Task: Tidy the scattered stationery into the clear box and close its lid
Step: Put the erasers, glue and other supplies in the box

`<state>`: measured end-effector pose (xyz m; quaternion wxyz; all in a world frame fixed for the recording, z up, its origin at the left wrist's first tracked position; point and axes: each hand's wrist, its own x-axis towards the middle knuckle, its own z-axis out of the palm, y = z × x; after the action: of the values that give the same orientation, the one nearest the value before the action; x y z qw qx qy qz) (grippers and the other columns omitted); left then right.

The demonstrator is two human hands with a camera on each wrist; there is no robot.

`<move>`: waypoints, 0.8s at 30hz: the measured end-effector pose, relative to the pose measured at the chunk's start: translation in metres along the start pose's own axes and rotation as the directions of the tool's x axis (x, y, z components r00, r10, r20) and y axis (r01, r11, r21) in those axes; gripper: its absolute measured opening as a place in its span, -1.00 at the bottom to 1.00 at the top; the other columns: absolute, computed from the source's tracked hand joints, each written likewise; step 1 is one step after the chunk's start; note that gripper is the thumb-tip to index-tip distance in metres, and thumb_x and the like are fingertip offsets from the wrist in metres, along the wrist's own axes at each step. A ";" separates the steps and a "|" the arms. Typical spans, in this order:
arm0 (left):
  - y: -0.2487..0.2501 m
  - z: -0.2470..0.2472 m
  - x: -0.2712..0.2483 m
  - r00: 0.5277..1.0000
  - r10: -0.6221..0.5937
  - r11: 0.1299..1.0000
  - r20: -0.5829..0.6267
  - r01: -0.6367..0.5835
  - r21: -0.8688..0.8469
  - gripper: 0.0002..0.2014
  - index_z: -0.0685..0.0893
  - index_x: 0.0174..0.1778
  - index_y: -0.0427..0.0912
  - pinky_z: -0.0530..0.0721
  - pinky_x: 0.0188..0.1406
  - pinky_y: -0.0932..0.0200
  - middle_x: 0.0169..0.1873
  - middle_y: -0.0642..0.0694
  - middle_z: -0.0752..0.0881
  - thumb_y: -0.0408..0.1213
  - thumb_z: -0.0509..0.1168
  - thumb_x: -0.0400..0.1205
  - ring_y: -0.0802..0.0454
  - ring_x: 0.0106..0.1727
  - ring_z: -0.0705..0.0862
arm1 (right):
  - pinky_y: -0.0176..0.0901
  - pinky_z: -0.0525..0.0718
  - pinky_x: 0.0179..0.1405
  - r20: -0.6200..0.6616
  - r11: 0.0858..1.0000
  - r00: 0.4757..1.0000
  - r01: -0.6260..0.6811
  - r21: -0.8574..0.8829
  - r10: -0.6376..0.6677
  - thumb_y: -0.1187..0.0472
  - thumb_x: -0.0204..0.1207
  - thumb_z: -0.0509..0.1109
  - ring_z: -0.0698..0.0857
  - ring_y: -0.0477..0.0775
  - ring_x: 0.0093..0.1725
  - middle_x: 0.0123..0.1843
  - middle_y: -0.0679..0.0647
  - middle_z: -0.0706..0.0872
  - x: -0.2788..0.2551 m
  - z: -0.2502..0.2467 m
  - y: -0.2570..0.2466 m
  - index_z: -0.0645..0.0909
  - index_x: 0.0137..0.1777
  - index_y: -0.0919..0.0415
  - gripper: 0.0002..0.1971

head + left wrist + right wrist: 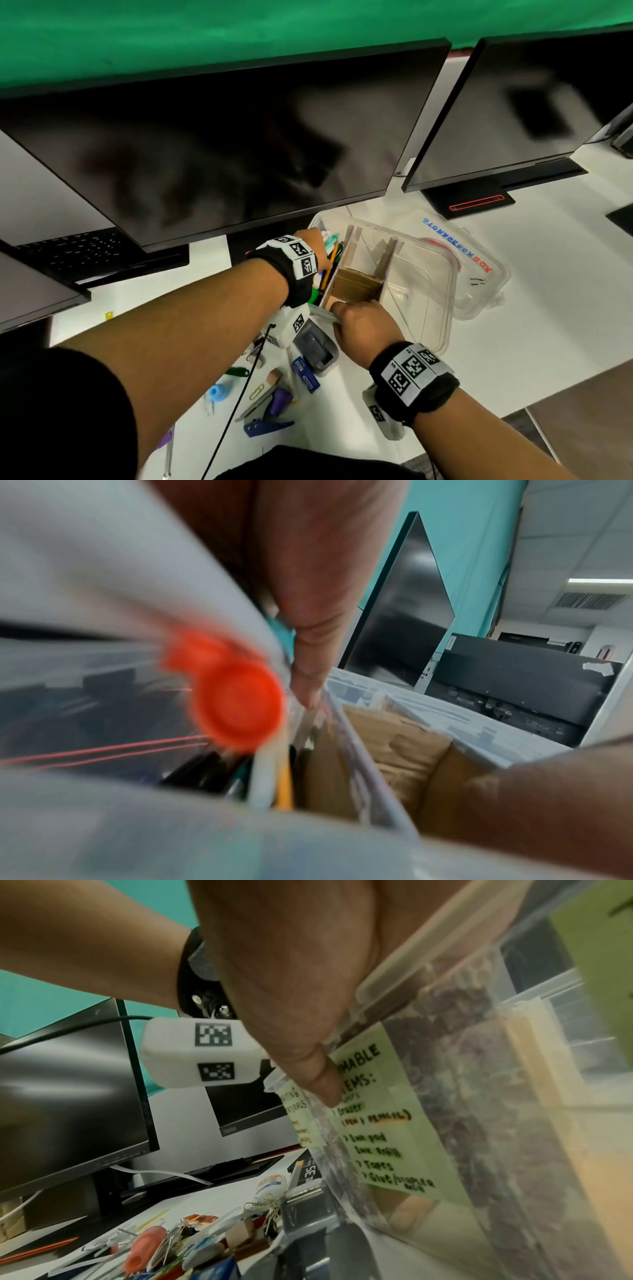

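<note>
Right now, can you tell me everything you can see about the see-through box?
The clear box looks like thin plastic, open on top, standing on the white desk. Cardboard dividers split it into compartments; pens stand in the left one. Green handwritten notes are stuck on its near wall. The right hand grips its near rim, and the left hand reaches inside.

An office: desk (513,342) with monitors (222,147), a keyboard (85,250).

Clear plastic lid (479,274), beyond the right hand (364,325): "STORAGE BOX BOX", blue and red letters, seen inverted.
Green paper label (383,1123) on clear plastic box wall (514,1096), at the thumb: "Eraser (PEN / PENCIL)", "Ink pad", "Ink Refill", "Tapes", "Glue/stapler".
Black packet (308,1171), below the hand: "35".
</note>
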<state>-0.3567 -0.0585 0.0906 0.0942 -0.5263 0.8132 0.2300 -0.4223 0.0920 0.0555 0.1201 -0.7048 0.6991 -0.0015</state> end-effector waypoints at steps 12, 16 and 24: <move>-0.047 -0.022 -0.016 0.990 0.128 0.941 -0.058 -0.139 -0.310 -0.71 0.69 0.12 -0.22 0.69 0.01 0.10 -0.09 -0.15 0.72 -0.50 0.18 0.57 -0.07 -0.02 0.72 | -0.11 0.59 0.14 0.024 0.999 0.999 -0.031 0.024 0.030 0.04 0.58 0.21 0.72 0.17 0.00 0.02 0.10 0.78 -0.001 -0.007 -0.005 0.59 0.18 0.10 -0.73; -0.095 -0.028 -0.034 0.998 0.029 0.870 -0.057 -0.053 -0.491 -0.71 0.66 -0.03 -0.17 0.70 -0.40 0.31 -0.32 -0.13 0.69 -0.57 0.11 0.55 0.02 -0.34 0.68 | -0.10 0.65 0.04 -0.091 0.979 0.989 -0.102 0.179 0.120 0.11 0.54 0.27 0.72 0.18 0.00 0.02 0.13 0.76 0.001 -0.007 -0.020 0.63 0.14 0.13 -0.76; -0.177 0.023 -0.092 0.975 0.107 0.994 0.196 -0.109 -0.001 -0.78 0.77 0.08 -0.15 0.47 0.00 0.30 0.11 -0.10 0.76 -0.33 0.28 0.58 -0.07 0.20 0.67 | -0.02 0.72 -0.07 -0.147 0.956 0.984 0.137 0.258 -0.102 0.27 0.50 0.28 0.73 0.18 -0.08 -0.08 0.16 0.76 0.029 0.015 -0.097 0.69 -0.08 0.23 -0.85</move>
<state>-0.1602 -0.0336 0.0583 0.1638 -0.4555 0.8285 0.2816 -0.3233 0.0653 0.0532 0.1673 -0.7215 0.6549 -0.1498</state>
